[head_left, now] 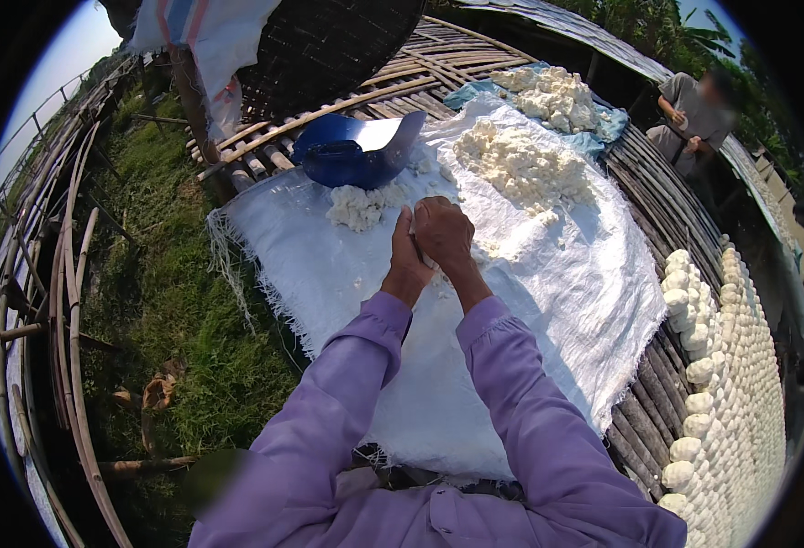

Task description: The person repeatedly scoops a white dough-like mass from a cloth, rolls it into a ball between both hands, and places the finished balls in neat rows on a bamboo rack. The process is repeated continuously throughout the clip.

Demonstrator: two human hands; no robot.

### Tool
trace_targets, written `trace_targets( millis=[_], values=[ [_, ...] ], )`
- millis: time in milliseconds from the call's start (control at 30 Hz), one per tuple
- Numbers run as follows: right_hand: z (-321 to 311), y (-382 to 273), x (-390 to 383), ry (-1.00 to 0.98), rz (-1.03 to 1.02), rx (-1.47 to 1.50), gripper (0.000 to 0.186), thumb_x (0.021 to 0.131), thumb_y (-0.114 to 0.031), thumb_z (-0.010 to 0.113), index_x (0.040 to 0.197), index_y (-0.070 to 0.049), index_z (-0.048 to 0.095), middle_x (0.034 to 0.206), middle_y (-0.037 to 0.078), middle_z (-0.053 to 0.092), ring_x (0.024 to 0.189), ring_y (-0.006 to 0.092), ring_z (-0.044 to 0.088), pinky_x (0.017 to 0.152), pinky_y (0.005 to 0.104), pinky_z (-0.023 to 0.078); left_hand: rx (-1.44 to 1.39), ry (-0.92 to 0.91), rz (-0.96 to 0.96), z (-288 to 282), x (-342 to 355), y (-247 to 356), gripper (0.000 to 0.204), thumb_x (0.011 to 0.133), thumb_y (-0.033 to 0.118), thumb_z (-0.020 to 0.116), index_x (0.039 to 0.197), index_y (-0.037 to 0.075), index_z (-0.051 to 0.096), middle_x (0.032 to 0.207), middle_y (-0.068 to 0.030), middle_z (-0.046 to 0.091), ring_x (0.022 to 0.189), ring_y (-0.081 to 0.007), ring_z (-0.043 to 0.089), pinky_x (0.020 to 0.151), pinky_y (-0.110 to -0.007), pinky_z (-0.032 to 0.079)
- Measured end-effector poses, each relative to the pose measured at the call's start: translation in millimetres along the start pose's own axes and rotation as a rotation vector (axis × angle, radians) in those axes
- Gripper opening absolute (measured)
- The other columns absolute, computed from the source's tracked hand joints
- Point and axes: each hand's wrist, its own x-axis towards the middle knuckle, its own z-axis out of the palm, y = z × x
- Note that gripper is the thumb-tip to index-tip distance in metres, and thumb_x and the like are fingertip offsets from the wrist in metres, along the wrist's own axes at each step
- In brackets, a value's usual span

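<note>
My left hand [407, 262] and my right hand [445, 231] are pressed together above a white woven sheet [310, 247]. The right hand is curled into a fist against the left, whose fingers are closed along its side. Whatever lies between them is hidden by the fingers. Just beyond to the left sits a small heap of crumbly white dough [359, 210]. Behind that heap rests a blue plastic scoop-shaped container [352, 164], tilted on its side. A larger mound of the same white dough [516, 164] spreads farther off to the right.
Another dough pile [557, 99] lies on blue cloth at the back. Rows of rounded white lumps [694, 447] line the bamboo platform [644, 402] at right. A dark woven tray [324, 55] stands far left. Grass [192, 356] lies below the left edge. A person [694, 114] stands far right.
</note>
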Motion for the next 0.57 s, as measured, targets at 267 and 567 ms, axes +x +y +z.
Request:
trace_targets(
  millis=[267, 567],
  values=[
    [-6, 23, -30, -0.135, 0.036, 0.941, 0.048, 0.102, -0.042, 0.050, 0.128, -0.004, 0.067, 0.129, 0.012, 0.065, 0.118, 0.0202, 0.060, 0.099, 0.0333, 0.047, -0.168, 0.017, 0.125, -12, -27, 7, 0.076, 0.095, 0.068, 0.047, 0.148, 0.013, 0.042, 0.148, -0.0178, 0.047, 0.133, -0.0456, 0.046, 0.106, -0.064, 0.040],
    [37, 77, -49, -0.374, 0.088, 0.066, 0.048, 0.082, -0.038, 0.077, 0.122, -0.013, 0.072, 0.122, 0.014, 0.071, 0.120, 0.0271, 0.064, 0.105, 0.0370, 0.047, -0.248, 0.129, 0.166, -60, -73, 21, 0.073, 0.091, 0.066, 0.056, 0.145, 0.017, 0.047, 0.145, -0.0165, 0.050, 0.132, -0.0475, 0.047, 0.103, -0.068, 0.043]
  ],
)
